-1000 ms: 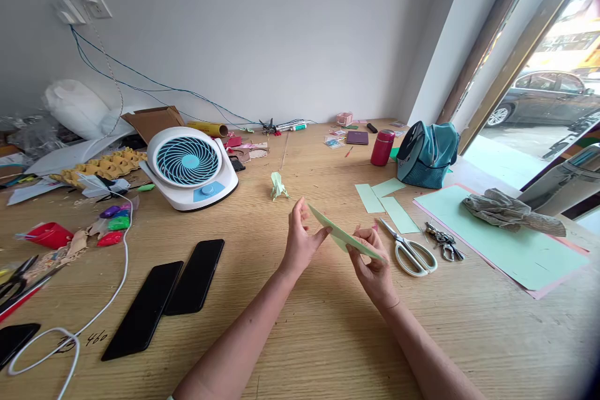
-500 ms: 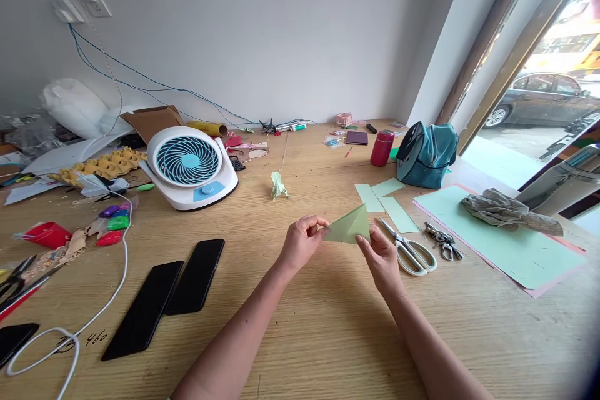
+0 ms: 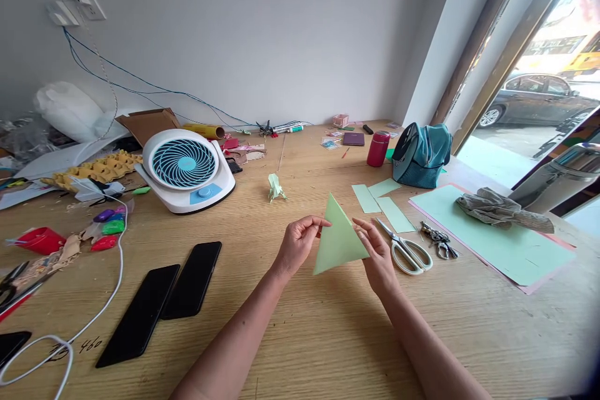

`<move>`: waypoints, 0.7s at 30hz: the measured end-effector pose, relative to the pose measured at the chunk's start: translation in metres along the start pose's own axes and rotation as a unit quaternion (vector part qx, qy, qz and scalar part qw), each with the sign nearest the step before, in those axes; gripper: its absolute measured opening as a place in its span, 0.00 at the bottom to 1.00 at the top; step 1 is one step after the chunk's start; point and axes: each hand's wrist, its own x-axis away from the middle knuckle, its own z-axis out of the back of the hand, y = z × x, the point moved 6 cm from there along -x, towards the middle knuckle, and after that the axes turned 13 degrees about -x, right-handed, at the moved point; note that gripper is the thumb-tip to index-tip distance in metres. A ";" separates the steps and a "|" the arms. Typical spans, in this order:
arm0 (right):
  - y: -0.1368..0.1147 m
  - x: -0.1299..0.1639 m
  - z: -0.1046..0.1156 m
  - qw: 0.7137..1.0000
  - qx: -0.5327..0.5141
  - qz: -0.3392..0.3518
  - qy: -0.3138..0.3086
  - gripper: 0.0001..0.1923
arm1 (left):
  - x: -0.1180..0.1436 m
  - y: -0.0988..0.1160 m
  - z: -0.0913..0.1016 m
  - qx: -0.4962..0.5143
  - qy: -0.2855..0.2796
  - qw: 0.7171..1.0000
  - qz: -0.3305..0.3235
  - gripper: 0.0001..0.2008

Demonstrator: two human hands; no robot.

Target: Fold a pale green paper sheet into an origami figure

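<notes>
Pale wooden tabletop [image 3: 328,337] runs the width of the room, backed by a grey wall and a window on the right. Above its middle, the person holds up a light green paper triangle [image 3: 338,239], one corner pointing up. Their left hand [image 3: 298,244] pinches its left edge between thumb and fingertips, while the right hand [image 3: 377,256] grips the right edge with fingers curled behind the sheet. White-handled scissors [image 3: 404,249] lie just to the right of that hand. Farther back stands a small folded green figure [image 3: 275,187], with a white and blue fan [image 3: 185,167] to the left and two black phones [image 3: 162,300] nearer the front edge.
</notes>
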 end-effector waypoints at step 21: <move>0.018 -0.005 0.007 0.995 0.024 -0.089 -0.034 0.20 | 0.001 -0.030 -0.017 -0.046 -0.060 0.993 0.088 0.12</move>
